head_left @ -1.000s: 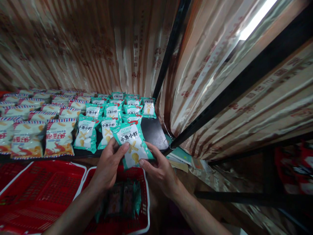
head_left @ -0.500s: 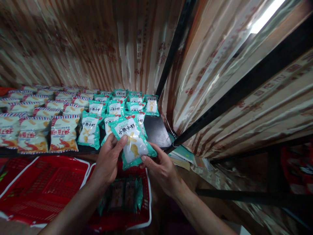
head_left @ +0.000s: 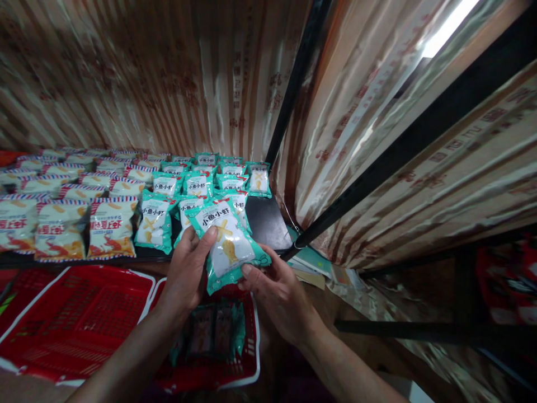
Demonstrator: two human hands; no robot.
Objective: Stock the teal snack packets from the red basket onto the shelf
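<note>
Between my two hands is a teal and white snack bag (head_left: 229, 243), its printed front facing me and tilted. My left hand (head_left: 191, 266) grips its left side, thumb on the front. My right hand (head_left: 279, 285) pinches the lower right corner; the fingers behind the bag are partly hidden. Just beyond, rows of similar teal bags stand on a black shelf (head_left: 268, 221), one of them an upright teal bag (head_left: 154, 223) at the front. Below my hands, a red basket (head_left: 249, 358) holds several more teal bags (head_left: 210, 330).
Rows of white snack bags with striped edges (head_left: 111, 226) fill the shelf's left side. Another red basket (head_left: 90, 319) sits at lower left. A black post (head_left: 356, 196) slants across the right, in front of a patterned curtain (head_left: 168, 73). Papers (head_left: 312, 263) lie beside the shelf's right end.
The held bag has turned slightly and sits a little lower, still in both hands. My view has shifted slightly. The bags on the shelf and in the basket look the same.
</note>
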